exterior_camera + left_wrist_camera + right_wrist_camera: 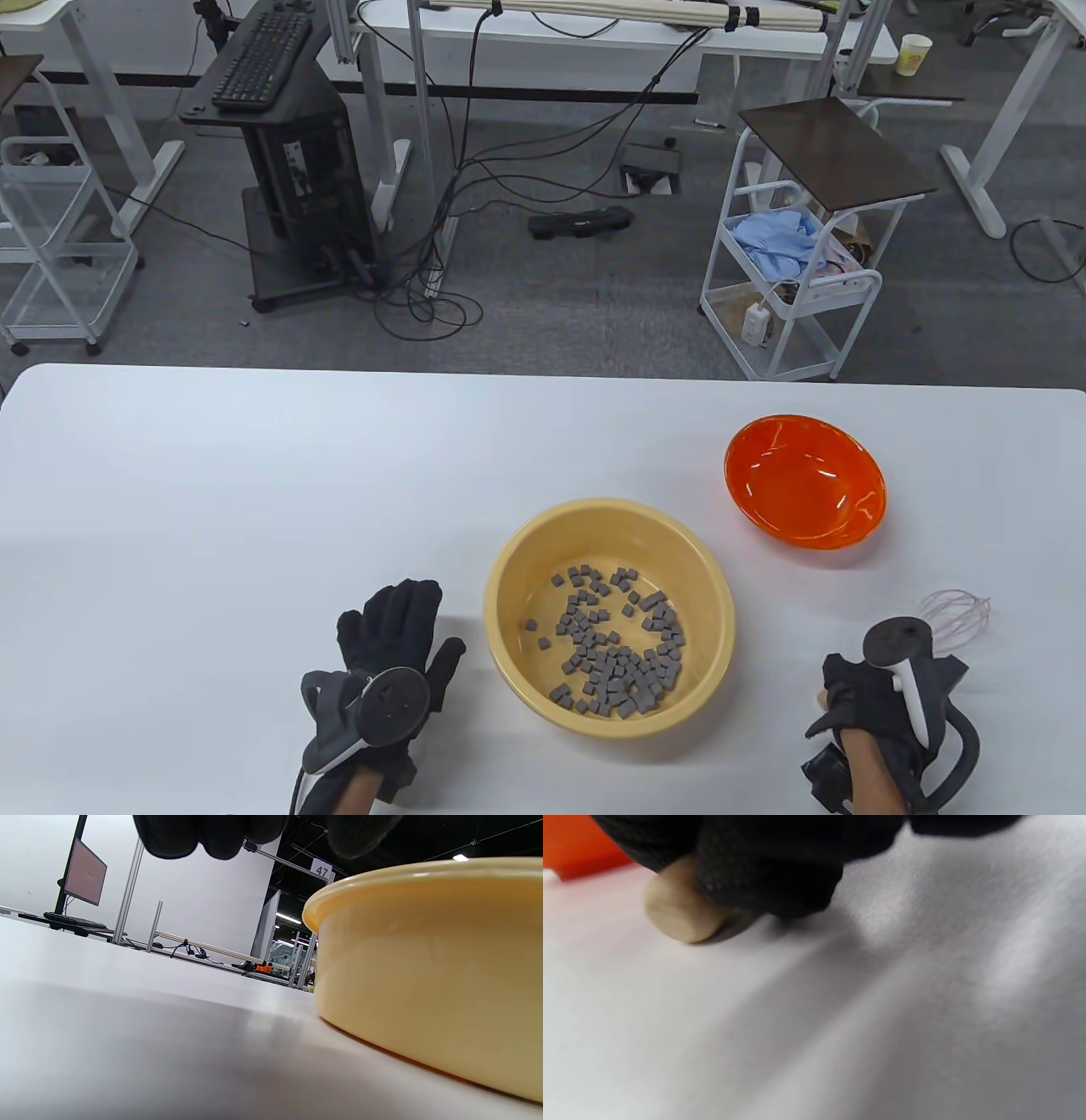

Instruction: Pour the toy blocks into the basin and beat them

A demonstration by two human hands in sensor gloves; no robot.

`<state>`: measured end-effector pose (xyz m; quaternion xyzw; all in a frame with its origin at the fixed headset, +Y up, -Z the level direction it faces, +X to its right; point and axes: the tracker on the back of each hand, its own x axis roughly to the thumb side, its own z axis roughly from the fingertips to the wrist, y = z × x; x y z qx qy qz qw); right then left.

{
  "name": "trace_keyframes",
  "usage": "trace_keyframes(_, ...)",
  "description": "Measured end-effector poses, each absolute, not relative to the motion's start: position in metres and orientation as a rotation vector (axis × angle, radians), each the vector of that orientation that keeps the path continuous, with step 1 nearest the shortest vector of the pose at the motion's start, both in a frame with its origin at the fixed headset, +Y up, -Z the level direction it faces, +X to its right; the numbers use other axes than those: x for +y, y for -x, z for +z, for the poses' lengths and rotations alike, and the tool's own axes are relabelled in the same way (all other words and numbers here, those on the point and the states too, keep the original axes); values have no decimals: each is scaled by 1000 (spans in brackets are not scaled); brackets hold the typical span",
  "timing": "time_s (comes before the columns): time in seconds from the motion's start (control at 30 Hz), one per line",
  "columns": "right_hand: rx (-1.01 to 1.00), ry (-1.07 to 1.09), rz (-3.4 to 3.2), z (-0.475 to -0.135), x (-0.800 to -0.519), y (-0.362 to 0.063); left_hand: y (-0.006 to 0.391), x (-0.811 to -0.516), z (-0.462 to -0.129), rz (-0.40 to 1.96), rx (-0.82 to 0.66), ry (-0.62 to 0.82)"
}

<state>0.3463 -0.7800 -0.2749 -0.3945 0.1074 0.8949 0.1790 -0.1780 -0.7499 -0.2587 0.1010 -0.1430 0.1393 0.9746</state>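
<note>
A yellow basin (711,586) stands on the white table and holds several small grey toy blocks (612,655). Its outer wall (424,963) fills the right of the left wrist view. To the basin's left, my left hand (399,632) lies flat on the table with straight fingers (191,836), holding nothing. To the basin's right, my right hand (882,696) curls round the wooden handle (678,916) of a whisk lying low on the table. The whisk's wire loops (957,609) stick out beyond the hand. An orange bowl (804,488) sits behind, holding nothing.
The table's far edge (543,370) runs across the middle of the table view. Beyond it on the floor are a white cart (793,280), a black stand with a keyboard (280,127), and cables. A sliver of the orange bowl (568,844) shows in the right wrist view.
</note>
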Motion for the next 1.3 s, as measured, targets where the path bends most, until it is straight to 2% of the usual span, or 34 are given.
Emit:
trace_keyframes(0.13,161,1078,2406,-268,-772,-355,176,-750,-258,317,-295,-201)
trace_keyframes(0.23,-68,996,2458,-264,-755,-354,175,-750,-259,383,-285,-199)
trace_keyframes(0.37,-481,677,2466,-261,-739,-348,170,-748,-260,567,-278,-186)
trace_keyframes(0.53,-607,214,2269,-264,-730,-332,161,-748,-260,702,-266,-155)
trace_keyframes(0.7,-513,-89,2010,-268,-723,-310,156,-755,-261,818,-238,-37)
trace_keyframes(0.97,-239,-419,2201,-268,-696,-256,144,-764,-264,882,-264,65)
trace_keyframes(1.13,-60,-408,2231,-277,-683,-230,135,-767,-264,867,-251,70)
trace_keyframes(1.3,63,-429,2373,-298,-676,-201,136,-770,-263,1005,-185,70)
